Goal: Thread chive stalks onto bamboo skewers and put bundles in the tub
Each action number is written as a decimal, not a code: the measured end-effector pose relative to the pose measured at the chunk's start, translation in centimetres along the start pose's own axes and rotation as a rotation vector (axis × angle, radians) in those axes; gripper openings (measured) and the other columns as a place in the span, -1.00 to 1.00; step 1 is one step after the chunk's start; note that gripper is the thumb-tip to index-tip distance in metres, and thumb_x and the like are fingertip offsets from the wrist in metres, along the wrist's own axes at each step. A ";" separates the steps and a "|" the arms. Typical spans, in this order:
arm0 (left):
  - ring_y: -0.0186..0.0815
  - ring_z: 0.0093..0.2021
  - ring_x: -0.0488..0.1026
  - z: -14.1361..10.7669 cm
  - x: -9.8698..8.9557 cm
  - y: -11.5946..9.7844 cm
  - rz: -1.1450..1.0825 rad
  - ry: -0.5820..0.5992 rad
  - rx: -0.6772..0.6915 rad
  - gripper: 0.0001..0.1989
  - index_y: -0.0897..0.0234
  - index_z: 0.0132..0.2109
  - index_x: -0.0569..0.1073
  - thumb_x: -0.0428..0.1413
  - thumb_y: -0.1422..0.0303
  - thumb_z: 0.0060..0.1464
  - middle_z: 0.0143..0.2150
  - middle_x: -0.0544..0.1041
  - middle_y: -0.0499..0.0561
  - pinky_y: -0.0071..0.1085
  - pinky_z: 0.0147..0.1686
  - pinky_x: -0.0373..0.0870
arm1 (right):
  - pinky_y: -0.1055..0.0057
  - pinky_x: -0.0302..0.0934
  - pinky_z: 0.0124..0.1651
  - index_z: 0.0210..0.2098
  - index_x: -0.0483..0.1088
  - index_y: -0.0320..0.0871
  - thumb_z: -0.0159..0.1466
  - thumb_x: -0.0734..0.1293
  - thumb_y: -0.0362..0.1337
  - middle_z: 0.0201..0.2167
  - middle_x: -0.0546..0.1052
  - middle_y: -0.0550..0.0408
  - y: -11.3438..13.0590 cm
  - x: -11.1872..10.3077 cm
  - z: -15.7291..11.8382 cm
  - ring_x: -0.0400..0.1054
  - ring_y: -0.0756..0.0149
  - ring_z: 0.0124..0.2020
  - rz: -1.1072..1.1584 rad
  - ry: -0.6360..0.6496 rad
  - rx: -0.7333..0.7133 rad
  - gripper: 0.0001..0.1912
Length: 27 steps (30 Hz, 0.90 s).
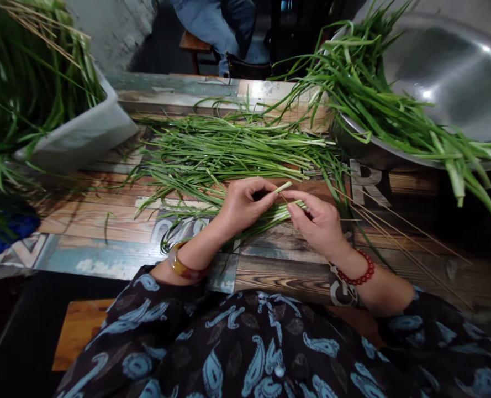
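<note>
My left hand pinches a garlic chive stalk close to its pale cut end. Right beside it, my right hand is closed with thumb and forefinger on a thin bamboo skewer; its front part shows between the two hands. More chives lie bunched under both hands, pale ends by the right thumb; whether they are on the skewer is hidden by the fingers. Just beyond the hands, a loose layer of chives covers the table, pale ends to the right.
A white plastic bin full of chives, with several skewers on top, stands left. At right, chives hang over the rim of a steel basin. Loose skewers lie on the patterned wood table. A seated person's jeans show beyond it.
</note>
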<state>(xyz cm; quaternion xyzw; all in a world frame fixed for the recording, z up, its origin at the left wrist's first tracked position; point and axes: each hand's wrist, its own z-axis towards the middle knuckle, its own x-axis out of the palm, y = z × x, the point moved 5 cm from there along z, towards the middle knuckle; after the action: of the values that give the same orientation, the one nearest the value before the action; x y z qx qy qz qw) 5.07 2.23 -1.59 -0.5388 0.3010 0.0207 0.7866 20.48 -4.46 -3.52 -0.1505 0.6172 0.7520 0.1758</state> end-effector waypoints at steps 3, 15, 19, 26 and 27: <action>-0.38 -0.39 0.52 0.0 0.0 0.1 0.001 0.002 -0.018 -0.87 0.35 -0.31 0.61 0.20 0.38 0.13 -0.39 0.64 0.02 -0.52 -0.33 0.37 | 0.45 0.31 -0.40 0.00 0.51 -0.17 0.36 0.24 -0.23 -0.58 0.48 0.17 0.0 0.0 0.0 0.41 0.36 -0.51 -0.007 0.004 0.002 -0.68; -0.38 -0.40 0.50 0.0 0.1 0.0 -0.037 0.011 -0.023 -0.83 0.36 -0.31 0.61 0.18 0.36 0.15 -0.39 0.63 0.02 -0.50 -0.32 0.38 | 0.43 0.31 -0.39 0.05 0.49 -0.16 0.38 0.22 -0.23 -0.58 0.46 0.18 0.1 0.0 -0.2 0.40 0.36 -0.51 0.019 0.018 0.005 -0.67; -0.38 -0.41 0.49 0.0 0.0 0.0 -0.038 0.004 -0.011 -0.84 0.36 -0.31 0.61 0.18 0.35 0.15 -0.40 0.62 0.02 -0.50 -0.34 0.37 | 0.42 0.31 -0.39 0.05 0.48 -0.16 0.38 0.21 -0.24 -0.59 0.45 0.18 0.2 0.0 -0.2 0.39 0.37 -0.52 0.008 0.019 -0.004 -0.66; -0.43 -0.43 0.47 -0.3 0.1 -0.5 0.113 -0.038 0.177 -0.89 0.33 -0.29 0.58 0.16 0.43 0.18 -0.43 0.59 -0.02 -0.53 -0.38 0.31 | 0.43 0.27 -0.41 0.03 0.47 -0.16 0.39 0.21 -0.23 -0.60 0.43 0.20 0.0 0.2 -0.2 0.36 0.37 -0.54 0.037 0.016 0.012 -0.68; -0.43 -0.42 0.47 -0.4 0.1 -0.6 0.146 -0.048 0.208 -0.90 0.33 -0.28 0.58 0.16 0.44 0.18 -0.42 0.59 -0.02 -0.53 -0.38 0.31 | 0.44 0.26 -0.42 0.02 0.46 -0.16 0.39 0.21 -0.23 -0.60 0.42 0.20 0.0 0.2 -0.2 0.35 0.38 -0.54 0.041 0.014 0.019 -0.69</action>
<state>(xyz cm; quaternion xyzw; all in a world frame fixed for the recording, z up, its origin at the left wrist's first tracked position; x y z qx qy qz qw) 5.20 1.58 -1.25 -0.4304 0.3211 0.0592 0.8415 20.30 -4.59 -3.69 -0.1411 0.6286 0.7484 0.1575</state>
